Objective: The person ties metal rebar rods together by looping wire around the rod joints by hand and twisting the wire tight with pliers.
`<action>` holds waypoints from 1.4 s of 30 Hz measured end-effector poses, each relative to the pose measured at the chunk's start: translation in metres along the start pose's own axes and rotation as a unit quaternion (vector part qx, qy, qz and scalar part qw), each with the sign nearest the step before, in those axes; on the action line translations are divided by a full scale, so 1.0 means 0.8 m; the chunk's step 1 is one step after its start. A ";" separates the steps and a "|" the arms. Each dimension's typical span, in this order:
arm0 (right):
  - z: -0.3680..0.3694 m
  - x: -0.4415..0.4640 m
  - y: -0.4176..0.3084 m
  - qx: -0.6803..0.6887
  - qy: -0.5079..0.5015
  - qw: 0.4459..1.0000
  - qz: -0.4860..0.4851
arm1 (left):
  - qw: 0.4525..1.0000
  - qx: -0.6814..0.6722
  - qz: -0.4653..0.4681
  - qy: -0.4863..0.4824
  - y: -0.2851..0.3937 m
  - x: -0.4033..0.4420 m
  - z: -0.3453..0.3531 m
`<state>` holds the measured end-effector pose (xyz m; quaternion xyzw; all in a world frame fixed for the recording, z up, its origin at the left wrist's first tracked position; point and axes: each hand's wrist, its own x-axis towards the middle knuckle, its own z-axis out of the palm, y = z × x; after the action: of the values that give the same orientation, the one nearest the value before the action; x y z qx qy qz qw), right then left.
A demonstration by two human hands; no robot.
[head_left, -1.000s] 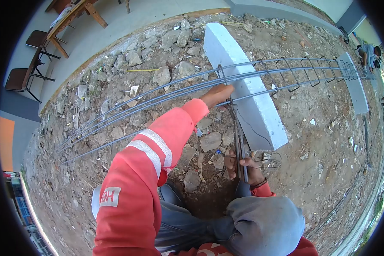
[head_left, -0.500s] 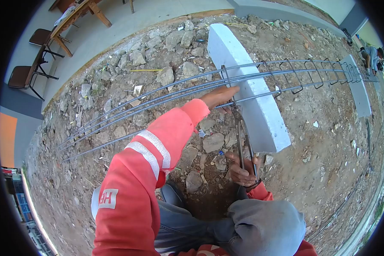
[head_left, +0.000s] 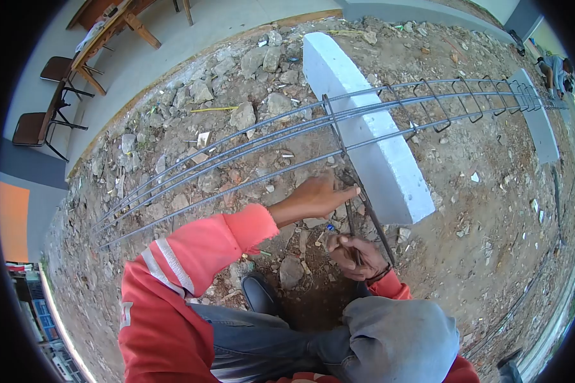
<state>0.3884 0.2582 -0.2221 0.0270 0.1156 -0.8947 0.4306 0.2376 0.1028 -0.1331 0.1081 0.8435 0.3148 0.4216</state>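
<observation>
My right hand (head_left: 363, 259) is closed around the handles of long-handled pincers (head_left: 378, 226), low in front of my knees. My left hand (head_left: 317, 196) is at the upper part of the pincers, thumb and fingers drawn together; whatever is between them is too small to make out. Just above, a steel stirrup (head_left: 333, 121) hangs across long rebar rods (head_left: 262, 131). The rods rest over a pale rectangular block (head_left: 390, 159), and more stirrups (head_left: 437, 118) are spaced along them to the right. The pincers' jaws are partly hidden by my left hand.
A second pale block (head_left: 536, 121) supports the far end of the rods, where another person (head_left: 559, 73) crouches. Stones and rubble (head_left: 243, 116) cover the ground. Chairs (head_left: 30, 127) and a wooden table (head_left: 102, 48) stand on the paved floor at upper left.
My left hand has come off the rods and down toward me to the pincers. The pincers have dropped away from the lower rod, and my right hand has shifted slightly left.
</observation>
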 end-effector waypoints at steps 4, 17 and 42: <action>-0.034 0.001 0.017 0.013 0.050 0.998 0.020 | 0.968 -0.242 -0.029 -0.056 -0.058 0.034 0.043; -0.088 0.034 0.099 -0.648 0.031 0.712 0.267 | 0.945 -0.297 -0.131 -0.045 -0.131 0.071 0.032; 0.103 0.016 -0.086 -0.480 0.235 0.787 -0.308 | 0.900 -0.303 0.313 0.010 0.060 0.007 -0.038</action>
<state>0.3315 0.2710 -0.1313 -0.0108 0.6304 -0.7747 0.0485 0.2064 0.1291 -0.0934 0.2307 0.6345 0.6716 0.3051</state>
